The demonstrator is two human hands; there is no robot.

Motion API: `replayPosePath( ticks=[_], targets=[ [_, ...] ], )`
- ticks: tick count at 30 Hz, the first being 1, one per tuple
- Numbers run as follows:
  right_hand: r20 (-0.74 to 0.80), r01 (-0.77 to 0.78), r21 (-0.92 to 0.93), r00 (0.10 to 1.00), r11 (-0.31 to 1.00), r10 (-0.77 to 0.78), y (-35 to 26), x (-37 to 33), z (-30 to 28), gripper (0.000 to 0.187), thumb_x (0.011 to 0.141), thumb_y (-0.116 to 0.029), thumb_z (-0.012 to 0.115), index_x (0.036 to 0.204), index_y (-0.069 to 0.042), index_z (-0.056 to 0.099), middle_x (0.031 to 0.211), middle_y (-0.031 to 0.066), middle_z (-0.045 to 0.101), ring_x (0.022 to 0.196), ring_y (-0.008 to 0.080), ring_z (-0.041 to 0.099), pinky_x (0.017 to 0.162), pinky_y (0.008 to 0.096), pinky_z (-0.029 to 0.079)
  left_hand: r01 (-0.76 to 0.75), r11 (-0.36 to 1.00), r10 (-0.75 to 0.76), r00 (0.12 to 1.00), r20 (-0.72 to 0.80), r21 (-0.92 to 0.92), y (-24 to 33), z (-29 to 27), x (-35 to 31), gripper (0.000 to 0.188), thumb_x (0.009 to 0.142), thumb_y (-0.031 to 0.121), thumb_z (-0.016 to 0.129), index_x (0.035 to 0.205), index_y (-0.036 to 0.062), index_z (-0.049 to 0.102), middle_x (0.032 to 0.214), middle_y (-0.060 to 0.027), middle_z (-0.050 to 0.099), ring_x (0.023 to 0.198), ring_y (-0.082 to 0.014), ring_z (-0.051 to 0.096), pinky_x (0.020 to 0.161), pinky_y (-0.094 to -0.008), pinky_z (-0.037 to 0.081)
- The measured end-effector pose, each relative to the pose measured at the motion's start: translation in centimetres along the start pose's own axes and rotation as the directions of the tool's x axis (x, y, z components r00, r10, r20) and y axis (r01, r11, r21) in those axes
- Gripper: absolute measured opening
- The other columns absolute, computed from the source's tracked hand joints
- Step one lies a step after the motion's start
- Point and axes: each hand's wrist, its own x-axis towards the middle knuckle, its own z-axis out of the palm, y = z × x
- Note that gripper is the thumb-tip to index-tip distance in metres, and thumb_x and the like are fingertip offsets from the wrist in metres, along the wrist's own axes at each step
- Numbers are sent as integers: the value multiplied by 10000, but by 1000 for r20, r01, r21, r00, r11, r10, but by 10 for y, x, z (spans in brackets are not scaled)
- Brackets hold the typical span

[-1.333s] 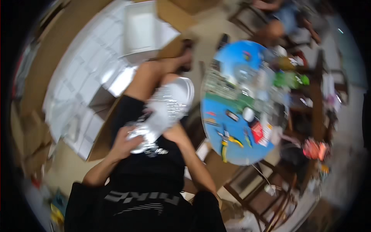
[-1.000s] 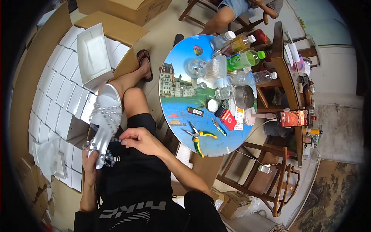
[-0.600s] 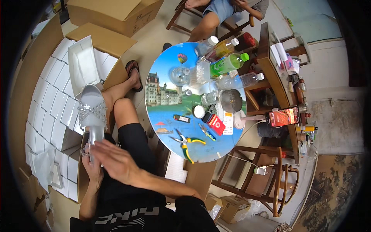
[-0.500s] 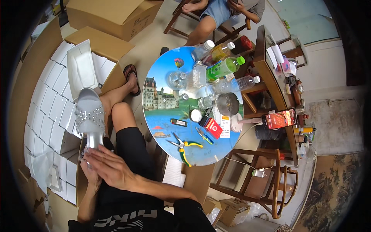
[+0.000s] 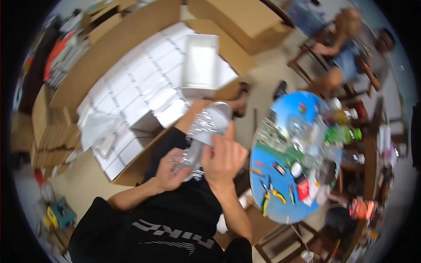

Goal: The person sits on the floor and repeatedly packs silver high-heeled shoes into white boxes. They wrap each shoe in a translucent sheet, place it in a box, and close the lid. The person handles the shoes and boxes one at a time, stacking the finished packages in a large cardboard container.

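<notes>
While a silvery sandal (image 5: pixel 204 130) slants above the person's black shorts (image 5: pixel 173 142), its pale rounded toe pointing far and its broad strap (image 5: pixel 200 121) glinting with blurred studs, the fingers of the left hand (image 5: pixel 171 172) grip its shiny near end. The fingers of the right hand (image 5: pixel 224 160) lie bent against its right edge, though I cannot tell whether they grip it. An open white box (image 5: pixel 200 63) sits beyond the toe, the blue-topped oval counter (image 5: pixel 283 215) to the right.

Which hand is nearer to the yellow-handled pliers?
Right. The right hand is at the silver sandal, left of the pliers on the table; the left hand, also at the sandal, is farther left.
</notes>
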Motion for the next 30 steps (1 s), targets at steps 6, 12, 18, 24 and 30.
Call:
replayPosePath(
  ticks=[6, 12, 18, 24, 30],
  targets=[
    [150, -118, 311, 986, 943, 74, -19, -25, -15, 326, 769, 25, 645, 1093, -5, 664, 869, 111, 608, 751, 270, 580, 711, 394, 448, -128, 974, 140, 989, -56, 185, 0, -13, -3, 190, 736, 124, 779, 828, 27, 645, 816, -147, 579, 770, -316, 580, 689, -401, 469],
    [503, -484, 417, 828, 769, 249, 26, -24, -54, 346, 851, 21, 563, 1178, -5, 671, 908, 123, 548, 795, 211, 550, 693, 298, 453, -139, 942, 146, 989, 1, 307, -2, -26, 3, 219, 724, 162, 789, 804, 29, 634, 761, -123, 554, 705, -298, 536, 650, -402, 437],
    [129, -297, 353, 955, 887, 269, 28, 14, -55, 302, 898, -6, 489, 1155, 58, 635, 1310, 229, 562, 1234, 376, 543, 1063, 454, 416, -428, 782, 340, 902, 265, 454, 14, -39, 33, 257, 742, 205, 775, 771, 19, 600, 763, -100, 546, 763, -292, 539, 757, -396, 464],
    [416, -133, 601, 894, 788, -167, -6, 16, -43, 340, 859, 45, 502, 1172, 20, 632, 1259, 196, 624, 1234, 381, 559, 1100, 517, 379, -523, 717, 303, 829, 471, 460, 1, -50, 38, 328, 707, 265, 716, 893, 29, 586, 847, -99, 533, 870, -284, 552, 915, -423, 453],
    [515, -165, 622, 823, 766, -240, -8, 11, -46, 328, 834, 58, 531, 1132, 7, 657, 1232, 185, 642, 1221, 337, 584, 1109, 509, 382, -542, 675, 325, 828, 457, 501, 4, -49, 41, 302, 757, 282, 721, 795, 33, 554, 767, -75, 520, 783, -275, 524, 834, -390, 442]
  ],
)
